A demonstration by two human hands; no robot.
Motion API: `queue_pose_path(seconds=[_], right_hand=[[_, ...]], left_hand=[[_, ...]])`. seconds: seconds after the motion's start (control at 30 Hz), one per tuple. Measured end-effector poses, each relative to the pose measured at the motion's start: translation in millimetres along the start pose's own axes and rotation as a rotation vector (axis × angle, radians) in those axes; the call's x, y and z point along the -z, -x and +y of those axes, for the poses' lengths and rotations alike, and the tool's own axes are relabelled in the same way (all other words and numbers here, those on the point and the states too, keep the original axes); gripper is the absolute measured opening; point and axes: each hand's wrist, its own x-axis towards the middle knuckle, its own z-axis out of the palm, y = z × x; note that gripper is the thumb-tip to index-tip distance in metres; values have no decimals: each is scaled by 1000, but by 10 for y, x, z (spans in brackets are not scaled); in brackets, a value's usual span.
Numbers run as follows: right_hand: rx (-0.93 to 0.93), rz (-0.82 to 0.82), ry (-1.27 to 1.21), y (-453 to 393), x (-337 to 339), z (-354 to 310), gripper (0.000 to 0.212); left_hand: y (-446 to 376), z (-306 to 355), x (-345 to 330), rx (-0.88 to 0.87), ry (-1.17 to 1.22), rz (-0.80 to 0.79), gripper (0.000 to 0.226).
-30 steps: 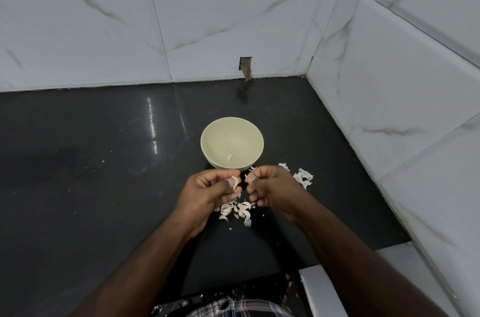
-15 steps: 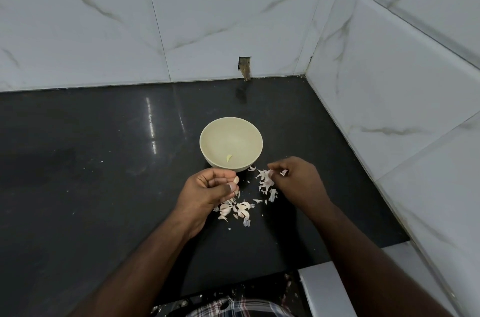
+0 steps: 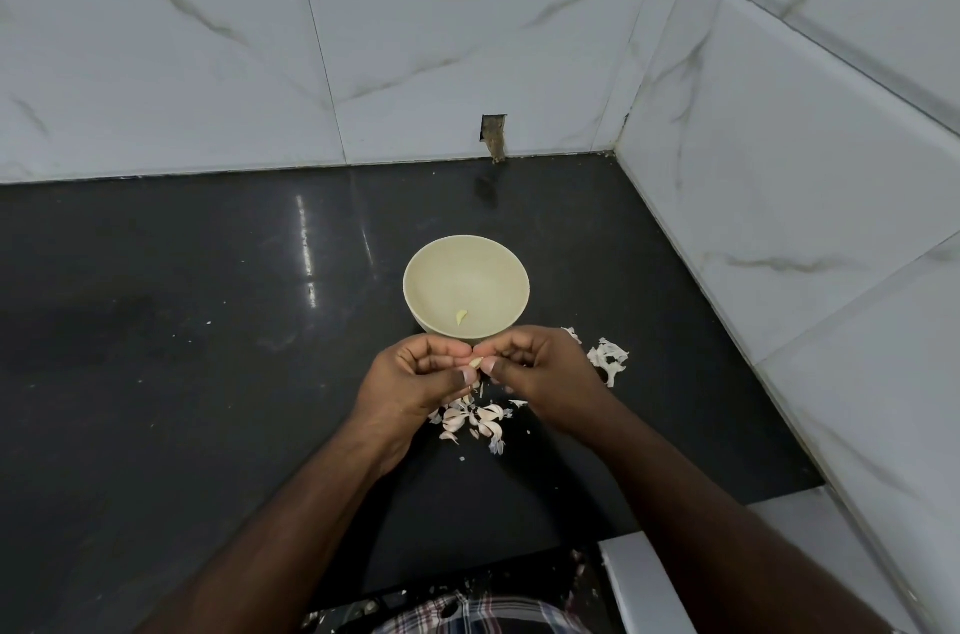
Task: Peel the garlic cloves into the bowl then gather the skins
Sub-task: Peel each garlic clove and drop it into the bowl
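Note:
A pale green bowl (image 3: 466,270) stands on the black counter with one peeled clove (image 3: 461,317) inside. Just in front of the bowl, my left hand (image 3: 415,381) and my right hand (image 3: 545,373) meet, and both pinch a small garlic clove (image 3: 475,363) between thumbs and fingertips. Under and behind my hands lies a cluster of unpeeled cloves and skins (image 3: 475,420). A second heap of white skins (image 3: 608,358) lies to the right of my right hand.
The black counter (image 3: 208,347) ends at white marble-look tile walls behind and on the right. A small broken notch (image 3: 493,134) sits in the back wall. A white ledge (image 3: 639,586) is at the counter's near right corner.
My right hand came back from the skin heap on the right, where it had dropped a piece of skin, and joined my left hand on the clove again.

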Motion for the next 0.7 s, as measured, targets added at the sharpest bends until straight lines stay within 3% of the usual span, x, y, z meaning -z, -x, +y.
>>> queue_pose_path(seconds=[0.7], right_hand=[[49, 186, 178, 17, -118, 39, 21]], left_hand=[[-24, -32, 0, 31, 43, 3, 20]])
